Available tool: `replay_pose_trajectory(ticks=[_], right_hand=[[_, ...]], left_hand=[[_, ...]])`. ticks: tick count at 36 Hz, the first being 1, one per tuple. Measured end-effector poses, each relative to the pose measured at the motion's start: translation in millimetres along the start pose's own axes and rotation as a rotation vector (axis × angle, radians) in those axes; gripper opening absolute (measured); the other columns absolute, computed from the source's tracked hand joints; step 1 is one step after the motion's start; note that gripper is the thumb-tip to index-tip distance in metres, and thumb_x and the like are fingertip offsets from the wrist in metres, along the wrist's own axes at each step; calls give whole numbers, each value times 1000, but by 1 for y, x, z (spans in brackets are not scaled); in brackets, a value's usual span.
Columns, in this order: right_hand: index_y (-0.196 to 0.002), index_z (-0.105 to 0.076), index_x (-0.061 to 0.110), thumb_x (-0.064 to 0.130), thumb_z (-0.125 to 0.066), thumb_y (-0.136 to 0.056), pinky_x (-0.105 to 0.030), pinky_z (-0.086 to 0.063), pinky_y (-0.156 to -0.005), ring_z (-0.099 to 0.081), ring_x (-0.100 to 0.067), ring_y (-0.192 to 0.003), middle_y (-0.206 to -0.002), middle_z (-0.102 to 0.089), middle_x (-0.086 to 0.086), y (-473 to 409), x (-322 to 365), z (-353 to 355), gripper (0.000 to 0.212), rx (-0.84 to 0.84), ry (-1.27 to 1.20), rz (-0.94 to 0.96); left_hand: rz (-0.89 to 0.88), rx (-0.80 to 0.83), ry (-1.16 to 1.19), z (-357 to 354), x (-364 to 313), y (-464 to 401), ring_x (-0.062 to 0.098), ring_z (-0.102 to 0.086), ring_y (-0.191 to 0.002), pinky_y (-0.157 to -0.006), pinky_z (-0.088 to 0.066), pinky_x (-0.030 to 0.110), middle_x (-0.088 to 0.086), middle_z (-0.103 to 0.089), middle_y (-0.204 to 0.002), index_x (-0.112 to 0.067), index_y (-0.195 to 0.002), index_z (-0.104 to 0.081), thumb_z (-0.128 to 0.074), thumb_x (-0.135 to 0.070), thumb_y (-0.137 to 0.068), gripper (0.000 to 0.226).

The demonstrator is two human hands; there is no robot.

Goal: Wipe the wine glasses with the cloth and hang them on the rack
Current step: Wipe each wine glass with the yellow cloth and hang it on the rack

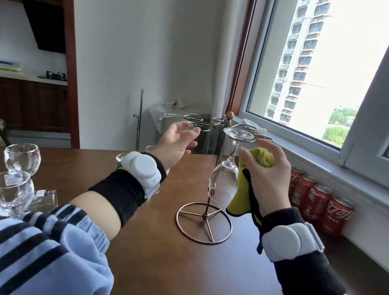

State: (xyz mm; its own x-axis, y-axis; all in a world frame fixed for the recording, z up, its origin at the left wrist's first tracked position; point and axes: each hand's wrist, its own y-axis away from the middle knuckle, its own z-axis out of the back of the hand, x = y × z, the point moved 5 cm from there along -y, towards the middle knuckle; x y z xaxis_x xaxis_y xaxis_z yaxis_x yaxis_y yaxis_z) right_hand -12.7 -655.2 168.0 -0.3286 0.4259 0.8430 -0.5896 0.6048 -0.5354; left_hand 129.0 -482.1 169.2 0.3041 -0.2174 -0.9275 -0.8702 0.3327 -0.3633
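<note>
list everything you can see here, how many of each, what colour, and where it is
rack: one, bronze wire, on the table centre
hanging wine glass: one, clear, upside down on the rack
glasses: at least three, clear, table's left edge
cloth: one, yellow-green, in the right hand
cans: about four showing, red, below the window
left hand: open, beside the rack's arms
right hand: grips the cloth

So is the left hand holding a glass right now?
No, the left hand is open and empty beside the rack.
</note>
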Motion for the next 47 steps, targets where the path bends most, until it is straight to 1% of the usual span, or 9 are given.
replay_pose_trajectory(ticks=[5, 12, 17, 20, 23, 27, 34, 41, 47], right_hand=[[-117, -54, 36, 62, -83, -59, -39, -53, -93, -61, -8, -97, -100, -58, 19, 11, -27, -4, 70, 68, 145, -127], [-90, -66, 30, 68, -84, -49, -44, -58, -85, -68, -12, -84, -88, -71, 9, 8, -37, -11, 59, 129, 136, -190], [-85, -65, 25, 65, -86, -53, -44, -58, -82, -68, -14, -80, -82, -71, 7, 8, -40, -11, 56, 131, 161, -199], [-84, -65, 25, 65, -86, -52, -45, -58, -82, -68, -17, -80, -81, -71, 6, 9, -41, -12, 55, 144, 151, -210], [-89, -66, 26, 50, -90, -57, -41, -58, -83, -68, -16, -82, -84, -72, 5, 10, -40, -13, 47, 169, 126, -204], [-105, -61, 20, 18, -88, -69, -11, -50, -66, -61, -6, -76, -89, -66, 5, 18, -33, -14, 45, 303, 87, -170], [-117, -54, 15, 3, -80, -76, -15, -52, -66, -62, -6, -77, -98, -63, -2, 27, -54, -3, 50, 507, 3, -336], [-120, -41, 12, 26, -54, -99, -28, -50, -64, -58, -15, -75, -92, -55, -7, 22, -60, 13, 29, 231, -174, -474], [-93, -58, 15, 21, -59, -97, -31, -47, -64, -53, -14, -68, -78, -58, -3, 11, -47, 22, 7, 58, -157, -212]], left_hand=[[14, 38, -79, -7, 8, 9, 11, -60, -87, -78, -48, 26, 1, -63, -108, -16, -125, -45, -60, -31, -93, 39], [85, 306, -264, -40, 38, 32, 1, -54, -89, -69, -43, 4, 0, -60, -110, -11, -130, -54, -48, -20, -100, 32], [98, 321, -245, -44, 43, 34, 12, -56, -103, -92, -49, 35, -3, -62, -108, -27, -115, -59, -54, -26, -96, 19], [84, 314, -233, -42, 45, 34, 13, -57, -103, -91, -50, 37, -2, -61, -109, -32, -109, -60, -56, -29, -95, 15], [79, 312, -218, -41, 46, 36, 12, -56, -102, -91, -50, 37, -7, -60, -106, -37, -103, -60, -58, -31, -94, 11], [68, 301, -223, -41, 46, 35, 16, -56, -108, -90, -50, 37, -5, -60, -110, -36, -104, -60, -58, -32, -94, 12], [72, 287, -212, -40, 50, 34, 16, -55, -110, -87, -48, 31, 0, -60, -112, -27, -113, -59, -56, -31, -95, 18], [94, 319, -199, -42, 57, 37, 14, -55, -111, -94, -45, 30, 1, -61, -117, -33, -113, -57, -57, -42, -91, 24], [106, 394, -179, -42, 61, 39, 7, -58, -104, -85, -44, 19, -9, -62, -109, -37, -114, -56, -72, -53, -74, 46]])
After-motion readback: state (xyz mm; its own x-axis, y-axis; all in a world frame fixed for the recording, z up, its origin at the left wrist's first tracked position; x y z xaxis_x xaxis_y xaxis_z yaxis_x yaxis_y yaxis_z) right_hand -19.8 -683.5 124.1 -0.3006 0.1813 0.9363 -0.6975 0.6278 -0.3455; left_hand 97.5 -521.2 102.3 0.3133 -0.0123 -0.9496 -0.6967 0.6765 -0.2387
